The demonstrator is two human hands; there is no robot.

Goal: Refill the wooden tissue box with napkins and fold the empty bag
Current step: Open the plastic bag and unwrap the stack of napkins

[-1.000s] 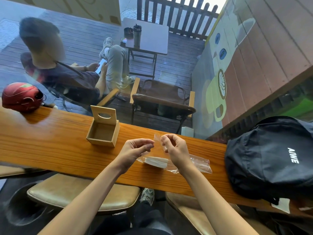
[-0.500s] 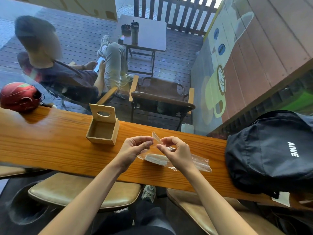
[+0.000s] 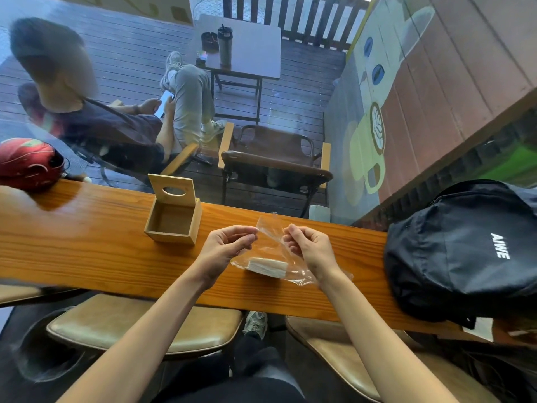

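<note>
A clear plastic bag (image 3: 270, 238) lies on the wooden counter (image 3: 87, 248), with a stack of white napkins (image 3: 266, 266) inside it. My left hand (image 3: 225, 247) pinches the bag's open edge on the left. My right hand (image 3: 309, 247) pinches the same edge on the right, so the mouth is stretched between them and lifted off the counter. The wooden tissue box (image 3: 174, 218) stands just left of my left hand, its lid with an oval slot tipped up at the back. The box's inside looks bare.
A black backpack (image 3: 465, 251) rests on the counter's right end. A red helmet (image 3: 29, 164) sits at the far left. Beyond the glass, a person sits with a phone near chairs and a small table (image 3: 247, 50). Padded stools (image 3: 139, 324) stand under the counter.
My two hands have drawn apart, pulling the bag's mouth wider and higher. The napkins inside stay in the same place on the counter.
</note>
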